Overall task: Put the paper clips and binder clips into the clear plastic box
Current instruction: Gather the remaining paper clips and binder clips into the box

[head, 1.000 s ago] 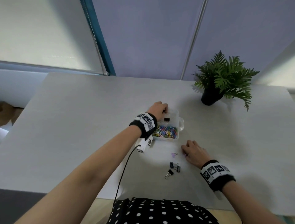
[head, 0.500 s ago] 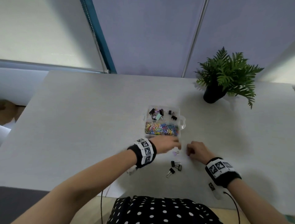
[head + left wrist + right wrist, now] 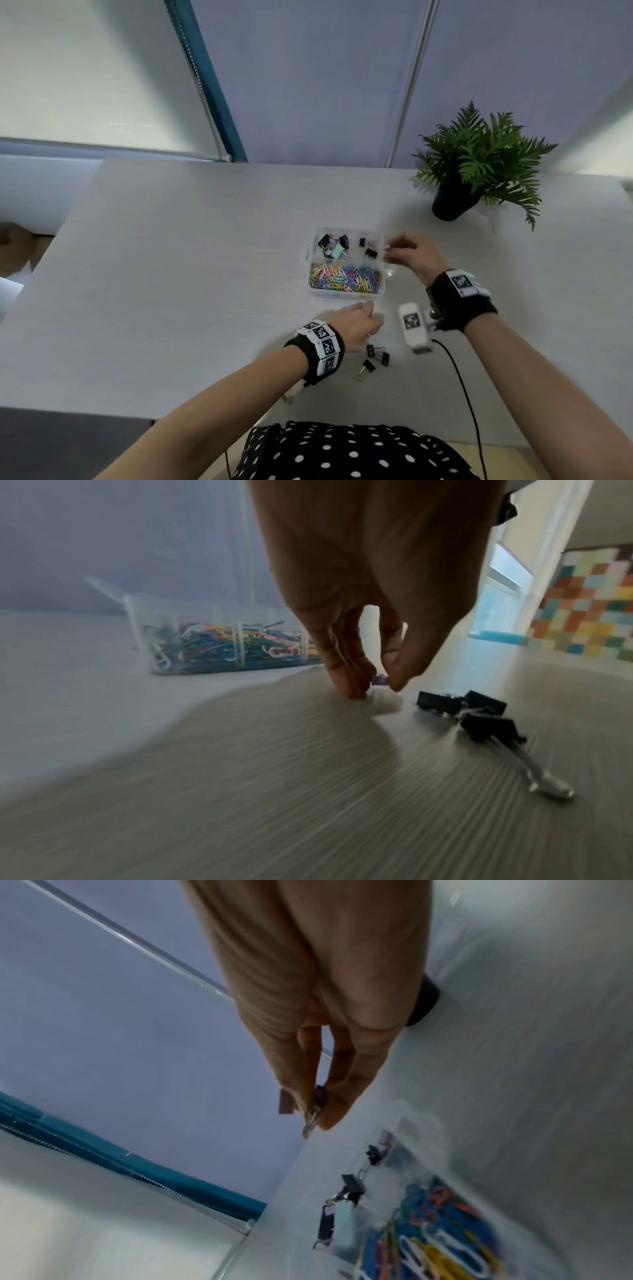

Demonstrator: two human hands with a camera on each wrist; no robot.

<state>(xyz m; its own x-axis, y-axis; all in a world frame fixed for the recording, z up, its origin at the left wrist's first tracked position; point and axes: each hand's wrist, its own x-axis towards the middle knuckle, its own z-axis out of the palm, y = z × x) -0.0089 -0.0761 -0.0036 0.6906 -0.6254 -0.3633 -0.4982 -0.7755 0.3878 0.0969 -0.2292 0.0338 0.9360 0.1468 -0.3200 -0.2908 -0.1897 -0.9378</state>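
Note:
The clear plastic box [image 3: 346, 231] sits mid-table; its far compartment holds several binder clips [image 3: 334, 245], its near one a heap of coloured paper clips [image 3: 344, 278]. My right hand [image 3: 390, 248] hovers at the box's right edge and pinches a small purple binder clip [image 3: 287, 1104] by its wire handles. My left hand [image 3: 371, 329] is down on the table in front of the box, thumb and fingers pinching a tiny purple clip [image 3: 380, 680]. Three black binder clips [image 3: 376, 356] lie loose just right of that hand, also in the left wrist view as black binder clips [image 3: 479, 718].
A potted fern [image 3: 479, 164] stands at the table's back right. A white wrist camera [image 3: 414, 325] with a black cable [image 3: 462, 387] hangs under my right wrist. The table's near edge [image 3: 85, 409] runs close to my body.
My left hand left the box's far compartment and came down to the loose clips in front. My right hand rose from the table to the box's right edge with a purple clip.

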